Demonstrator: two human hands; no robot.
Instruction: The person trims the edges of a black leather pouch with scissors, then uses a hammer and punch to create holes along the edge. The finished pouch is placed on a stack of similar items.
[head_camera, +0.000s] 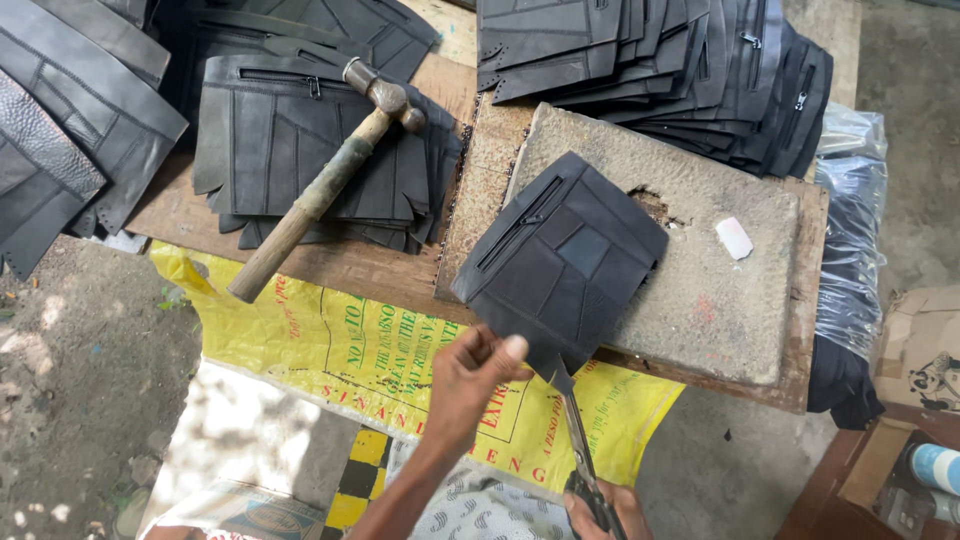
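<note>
A black leather wallet panel (565, 262) with a zip pocket lies on a stone slab (700, 280) and overhangs its near edge. My left hand (470, 380) pinches the panel's near corner between thumb and fingers. My right hand (600, 510) at the bottom edge grips a pair of scissors (575, 430). The blades point up at the panel's lower edge, right beside my left thumb.
A hammer (320, 185) with a wooden handle rests on a stack of black leather panels (300, 150). More stacks sit at the top right (660, 70) and far left (70, 140). A yellow printed sack (370, 350) hangs off the wooden bench. A white chalk piece (734, 238) lies on the slab.
</note>
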